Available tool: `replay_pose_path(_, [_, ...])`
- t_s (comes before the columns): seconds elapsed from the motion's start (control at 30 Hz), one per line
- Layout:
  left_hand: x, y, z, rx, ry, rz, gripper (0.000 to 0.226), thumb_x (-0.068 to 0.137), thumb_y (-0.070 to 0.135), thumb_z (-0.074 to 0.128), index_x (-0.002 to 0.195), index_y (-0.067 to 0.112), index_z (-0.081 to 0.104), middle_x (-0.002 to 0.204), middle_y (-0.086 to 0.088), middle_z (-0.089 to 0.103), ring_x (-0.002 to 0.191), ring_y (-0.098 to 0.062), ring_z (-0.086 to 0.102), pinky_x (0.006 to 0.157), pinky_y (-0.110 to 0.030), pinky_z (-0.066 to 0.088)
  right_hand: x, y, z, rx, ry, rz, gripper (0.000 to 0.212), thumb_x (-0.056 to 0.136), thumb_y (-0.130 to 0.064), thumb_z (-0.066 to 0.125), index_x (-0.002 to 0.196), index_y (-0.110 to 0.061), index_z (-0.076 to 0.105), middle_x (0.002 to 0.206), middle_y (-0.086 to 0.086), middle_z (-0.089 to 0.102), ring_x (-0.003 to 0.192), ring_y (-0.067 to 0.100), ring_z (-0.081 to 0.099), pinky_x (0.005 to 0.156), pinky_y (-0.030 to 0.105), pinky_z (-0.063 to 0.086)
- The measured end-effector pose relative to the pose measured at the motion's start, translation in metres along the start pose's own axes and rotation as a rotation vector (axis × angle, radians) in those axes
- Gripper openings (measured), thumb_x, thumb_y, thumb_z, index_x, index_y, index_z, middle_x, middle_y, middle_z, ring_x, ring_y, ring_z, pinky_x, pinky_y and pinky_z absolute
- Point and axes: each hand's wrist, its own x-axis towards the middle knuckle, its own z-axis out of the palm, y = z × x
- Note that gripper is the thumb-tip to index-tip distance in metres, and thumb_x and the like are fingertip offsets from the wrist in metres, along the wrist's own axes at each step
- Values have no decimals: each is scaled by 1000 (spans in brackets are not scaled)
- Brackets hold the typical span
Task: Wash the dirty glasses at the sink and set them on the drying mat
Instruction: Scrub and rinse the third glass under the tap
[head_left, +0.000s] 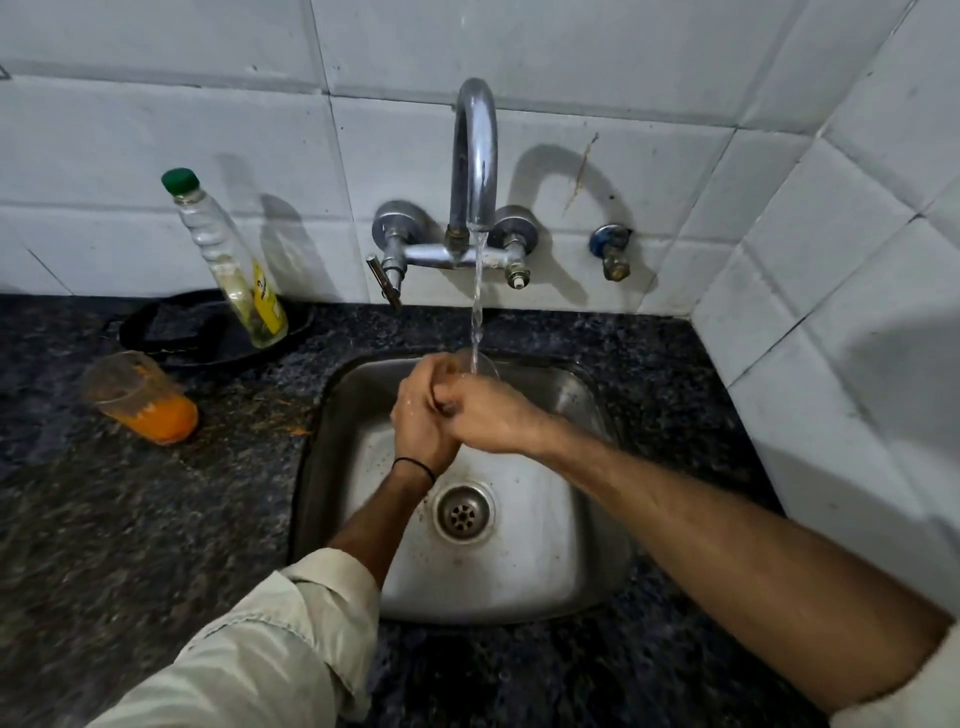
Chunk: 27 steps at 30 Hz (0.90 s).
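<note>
The left hand (421, 421) and right hand (491, 418) are clasped together round a clear glass (485, 365), held over the sink (519, 571) right under the tap (474, 156) so the water (477, 312) runs into it. A second glass (140, 397), orange dregs inside, waits on the worktop (130, 519) to the left, likely next in line.

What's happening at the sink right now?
A person is washing a clear glass over the sink. The left hand grips it under the tap's running stream, and the right hand curls in against it, seemingly rubbing it. A second glass, smeared orange, sits on the counter at the left. No drying mat is in view.
</note>
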Motion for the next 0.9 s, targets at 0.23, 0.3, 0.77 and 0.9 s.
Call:
replay_pose_path(0.23, [0, 17, -16, -154, -203, 9, 55, 64, -14, 77, 111, 6, 58, 95, 3, 67, 82, 4, 63, 74, -12, 51, -12, 19, -39, -951, -46, -491, 46, 76, 2, 64, 114, -23, 67, 117, -1, 68, 124, 20, 55, 121, 58, 5])
replay_pose_path(0.3, [0, 20, -9, -155, -99, 6, 47, 71, -7, 77, 111, 9, 60, 97, 3, 69, 86, 1, 64, 78, -16, 51, -13, 10, -21, -716, 62, -264, 31, 82, -6, 60, 107, -24, 68, 104, -1, 69, 112, 19, 60, 120, 50, 10])
replay_pose_path(0.77, [5, 6, -10, -49, -456, 23, 66, 59, -2, 82, 119, 12, 58, 108, -5, 70, 94, -14, 68, 86, -31, 56, -23, 53, -50, -1015, -69, -726, 59, 66, 4, 75, 120, -20, 67, 132, -2, 64, 134, 20, 50, 114, 61, 22])
replay_pose_path(0.9, [2, 16, -1, -91, -410, 65, 70, 58, -7, 82, 121, 15, 62, 112, -6, 69, 95, -13, 66, 86, -25, 53, -18, 34, -37, -978, -147, -412, 19, 78, -7, 64, 91, -22, 63, 109, 0, 65, 119, 27, 53, 107, 44, 36])
